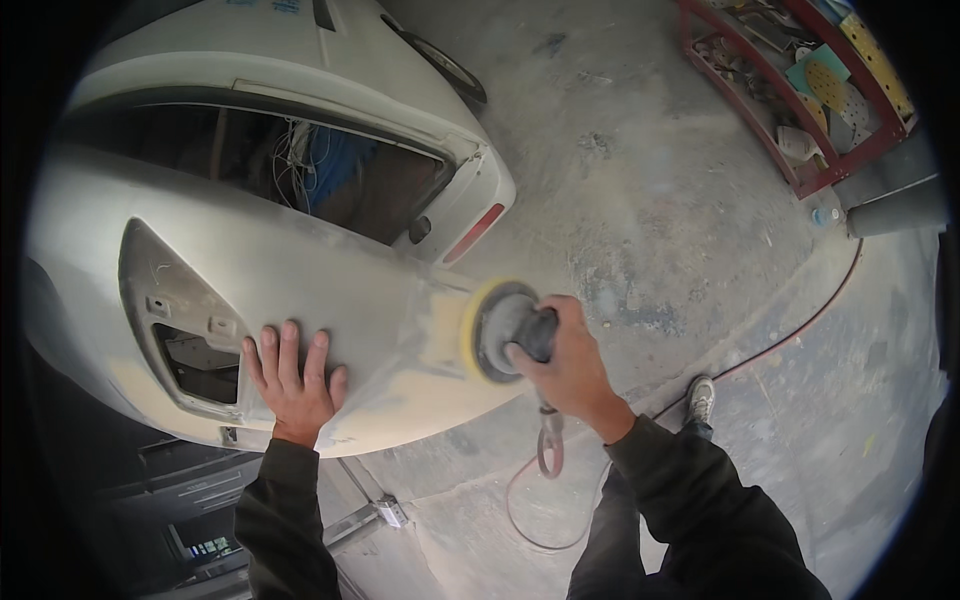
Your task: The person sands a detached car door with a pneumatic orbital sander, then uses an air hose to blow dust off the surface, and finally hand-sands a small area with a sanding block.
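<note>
A round air sander [509, 330] with a yellow pad edge is gripped in my right hand [570, 365]. Its pad meets the rear corner of a car body panel [340, 255], over a pale yellow patch of filler [447, 325]. Fingers spread, my left hand [292, 385] lies flat on the same panel, beside the triangular lamp opening [180, 300]. The panel is bare grey with cream filler along its lower edge [420, 405]. From the sander's handle hangs an air hose [550, 445]. My right hand hides part of the handle.
Loose wires [295, 160] and blue material show inside the car's open trunk. A red metal rack [800, 180] with sanding discs stands at the far right, near a grey cylinder [900, 208]. The red hose [800, 325] crosses the concrete floor [640, 210] by my shoe [701, 400].
</note>
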`<state>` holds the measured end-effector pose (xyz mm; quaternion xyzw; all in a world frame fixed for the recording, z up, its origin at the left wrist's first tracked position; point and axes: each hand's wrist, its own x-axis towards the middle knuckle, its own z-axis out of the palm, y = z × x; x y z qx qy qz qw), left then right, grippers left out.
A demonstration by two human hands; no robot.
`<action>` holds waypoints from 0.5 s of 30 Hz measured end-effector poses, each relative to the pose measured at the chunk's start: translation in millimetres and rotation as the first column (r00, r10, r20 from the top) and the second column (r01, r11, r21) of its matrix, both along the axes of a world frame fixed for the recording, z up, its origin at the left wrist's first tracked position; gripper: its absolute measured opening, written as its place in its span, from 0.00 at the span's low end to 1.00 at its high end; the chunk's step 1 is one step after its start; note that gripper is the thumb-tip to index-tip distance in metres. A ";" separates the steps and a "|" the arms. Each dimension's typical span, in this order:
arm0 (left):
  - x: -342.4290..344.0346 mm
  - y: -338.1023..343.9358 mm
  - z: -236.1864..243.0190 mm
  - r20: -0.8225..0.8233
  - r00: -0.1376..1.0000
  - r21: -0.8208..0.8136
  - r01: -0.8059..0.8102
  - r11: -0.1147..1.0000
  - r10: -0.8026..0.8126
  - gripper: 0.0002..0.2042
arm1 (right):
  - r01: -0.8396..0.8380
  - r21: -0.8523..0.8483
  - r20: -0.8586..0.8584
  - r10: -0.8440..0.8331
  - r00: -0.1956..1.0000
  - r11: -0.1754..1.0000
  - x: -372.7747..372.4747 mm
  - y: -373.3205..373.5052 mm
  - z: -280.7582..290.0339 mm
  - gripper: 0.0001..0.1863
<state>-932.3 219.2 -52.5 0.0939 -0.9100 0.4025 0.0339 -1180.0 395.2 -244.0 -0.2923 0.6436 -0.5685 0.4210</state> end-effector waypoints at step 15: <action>1.8 -4.4 -5.5 -0.029 0.999 -0.030 0.038 0.999 -0.039 0.25 | -0.284 -0.203 0.041 0.299 0.954 0.937 -55.2 -44.4 36.3 0.30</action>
